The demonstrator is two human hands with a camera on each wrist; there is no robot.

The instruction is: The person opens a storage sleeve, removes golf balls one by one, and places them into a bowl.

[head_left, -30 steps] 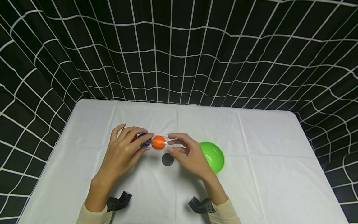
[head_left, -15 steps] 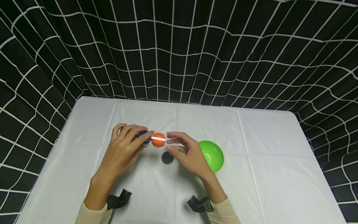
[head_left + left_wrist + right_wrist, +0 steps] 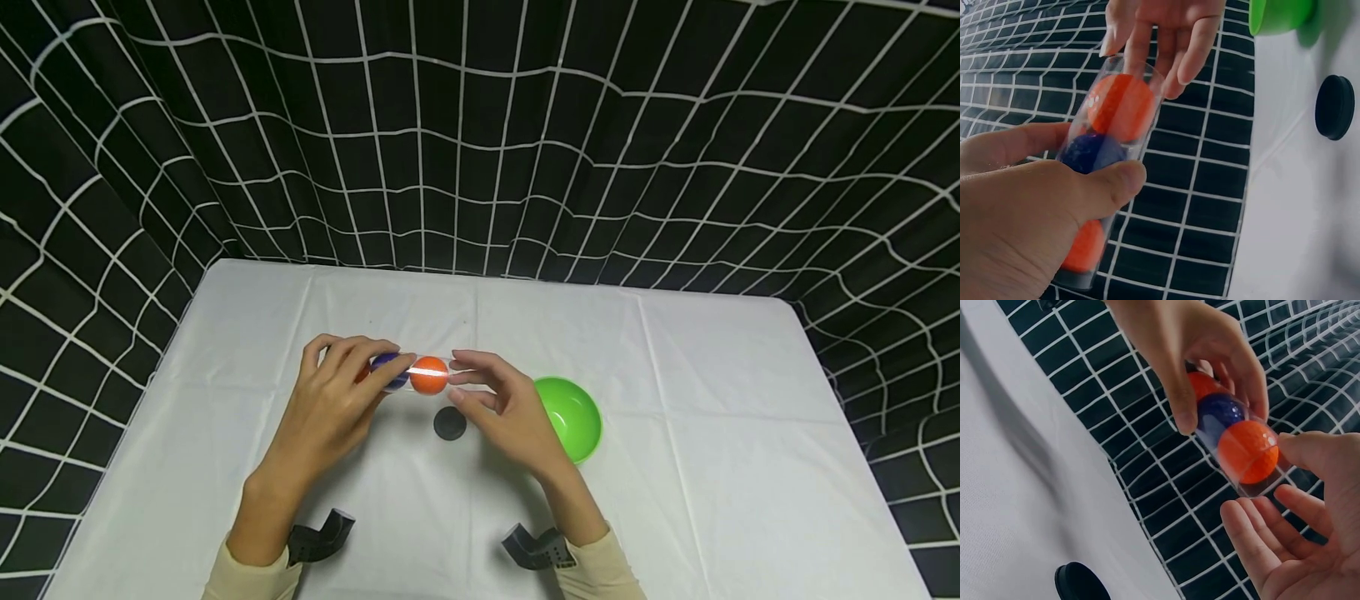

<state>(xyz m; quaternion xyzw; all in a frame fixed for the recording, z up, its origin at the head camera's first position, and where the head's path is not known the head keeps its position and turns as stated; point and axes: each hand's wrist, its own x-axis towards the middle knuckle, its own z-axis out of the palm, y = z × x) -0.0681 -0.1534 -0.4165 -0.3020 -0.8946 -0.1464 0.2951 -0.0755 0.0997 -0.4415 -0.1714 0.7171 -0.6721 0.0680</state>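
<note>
Your left hand (image 3: 330, 400) grips a clear tube (image 3: 1112, 156) above the tabletop (image 3: 712, 433), thumb and fingers curled round its closed end, so that the tube lies roughly level and points toward your right hand (image 3: 510, 412). Three balls sit in a row inside the tube: an orange ball (image 3: 429, 375) nearest the open mouth, a dark blue ball (image 3: 1090, 153) touching it under your left thumb, and a second orange ball (image 3: 1084, 247) at the far end, mostly covered by your left palm. In the right wrist view the same order reads orange (image 3: 1249, 451), blue (image 3: 1219, 412), orange (image 3: 1200, 382) from the mouth inward. Your right hand is apart from your left, fingers relaxed and nearly straight; its fingertips (image 3: 1291, 445) rest at the tube's open mouth, just beside the first orange ball, and the palm lies cupped below the mouth, holding nothing. A black round cap (image 3: 449, 423) lies flat on the tabletop just below the gap between your two hands, touching neither. A green bowl (image 3: 572, 417) stands on the tabletop just to the outer side of your right hand, partly hidden behind its knuckles. Two black wrist mounts (image 3: 318, 537) (image 3: 536, 547) show near your sleeves. A black cloth with a white grid (image 3: 480, 133) hangs beyond the tabletop, well apart from both hands.
</note>
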